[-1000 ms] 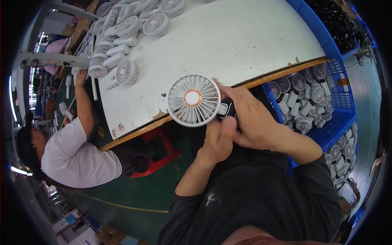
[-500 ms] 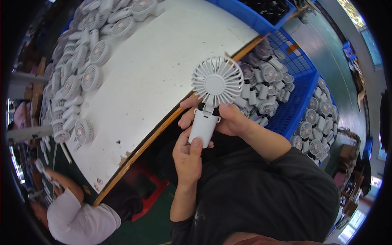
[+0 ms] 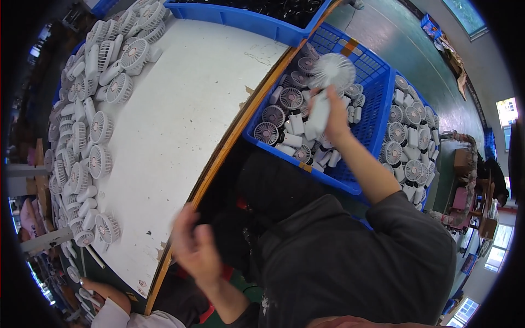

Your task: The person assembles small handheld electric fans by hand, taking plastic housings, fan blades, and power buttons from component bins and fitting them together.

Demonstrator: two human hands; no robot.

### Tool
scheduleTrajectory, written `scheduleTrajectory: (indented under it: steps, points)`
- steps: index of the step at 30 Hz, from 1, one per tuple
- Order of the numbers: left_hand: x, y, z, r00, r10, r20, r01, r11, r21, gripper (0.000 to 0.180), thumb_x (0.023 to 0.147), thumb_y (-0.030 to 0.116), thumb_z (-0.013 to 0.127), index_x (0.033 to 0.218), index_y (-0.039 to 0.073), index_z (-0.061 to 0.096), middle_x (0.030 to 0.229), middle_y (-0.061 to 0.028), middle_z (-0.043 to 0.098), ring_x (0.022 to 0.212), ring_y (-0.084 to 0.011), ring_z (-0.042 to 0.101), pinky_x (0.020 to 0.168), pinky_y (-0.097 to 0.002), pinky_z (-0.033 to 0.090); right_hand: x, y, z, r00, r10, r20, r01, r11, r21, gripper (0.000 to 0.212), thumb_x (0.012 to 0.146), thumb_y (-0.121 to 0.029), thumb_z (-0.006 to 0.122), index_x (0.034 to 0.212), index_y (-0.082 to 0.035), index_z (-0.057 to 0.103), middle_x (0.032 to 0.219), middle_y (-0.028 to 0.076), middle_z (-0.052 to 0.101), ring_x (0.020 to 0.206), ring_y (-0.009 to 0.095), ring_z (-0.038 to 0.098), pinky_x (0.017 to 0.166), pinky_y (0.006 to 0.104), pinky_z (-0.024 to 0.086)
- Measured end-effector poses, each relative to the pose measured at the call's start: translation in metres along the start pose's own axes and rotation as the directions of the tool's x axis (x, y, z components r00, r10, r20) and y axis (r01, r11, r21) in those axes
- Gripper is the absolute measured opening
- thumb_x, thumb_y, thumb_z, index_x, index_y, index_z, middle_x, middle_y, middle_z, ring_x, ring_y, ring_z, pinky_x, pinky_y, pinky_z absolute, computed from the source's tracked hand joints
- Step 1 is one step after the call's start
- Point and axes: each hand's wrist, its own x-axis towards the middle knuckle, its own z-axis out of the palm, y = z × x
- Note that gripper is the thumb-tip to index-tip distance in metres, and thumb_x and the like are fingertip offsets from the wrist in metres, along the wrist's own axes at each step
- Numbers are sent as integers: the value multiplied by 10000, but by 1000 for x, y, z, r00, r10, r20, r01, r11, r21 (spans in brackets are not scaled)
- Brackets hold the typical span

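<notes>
My right hand (image 3: 338,117) is closed round the handle of a white handheld fan (image 3: 334,72), slightly blurred, above a blue plastic crate (image 3: 375,117). Beneath it in that crate lie several similar white fans (image 3: 291,98), heaped at all angles. Off to the left, my left hand (image 3: 197,249) holds nothing; its fingers are apart and smeared by motion, close to the wooden edge (image 3: 210,158) of the white table (image 3: 175,104).
A long pile of white fans (image 3: 99,128) covers the table's left side. At the far end sits a blue tray (image 3: 240,19) of black parts. Beyond the crate stands another heap of fans (image 3: 410,136). A co-worker's white sleeve (image 3: 112,314) shows at lower left.
My right hand has carried the fan from in front of me over to the crate. My left hand has let go of it and moved left, and the view has turned rightward.
</notes>
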Motion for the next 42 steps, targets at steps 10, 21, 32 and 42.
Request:
scheduleTrajectory:
  steps: [10,21,32,42]
  points:
    - [62,-93,-138,895,187,-404,162,709,686,651,844,270,749,1345,-31,461,1418,-266,420,1346,-403,376,1128,-484,295,166,98,-363,926,-274,-260,-122,435,-892,465,818,-241,704,1178,46,638,1091,191,691,975,289,661,880,376,493]
    - [97,-100,-186,912,9,-410,349,510,787,873,805,432,757,1419,-60,380,1346,-291,486,1279,-432,434,1085,-507,334,21,48,-81,946,-40,321,236,764,-601,277,952,-132,597,1187,12,622,1098,94,671,1012,169,629,912,302,480]
    - [22,14,-33,955,-269,123,169,156,-973,801,967,654,339,1434,6,387,1378,-204,504,1277,-388,486,1092,-523,361,-133,-21,157,303,-406,862,888,449,-101,755,702,-19,781,1376,-5,440,1366,254,447,1237,426,482,1023,441,424]
    - [9,-38,1,936,-268,-226,-14,617,-787,578,947,436,636,1285,-16,511,1090,-79,649,999,-166,629,875,-284,506,-157,-27,154,257,-11,966,652,740,-164,434,794,-164,766,1150,9,586,935,186,638,844,360,661,721,399,527]
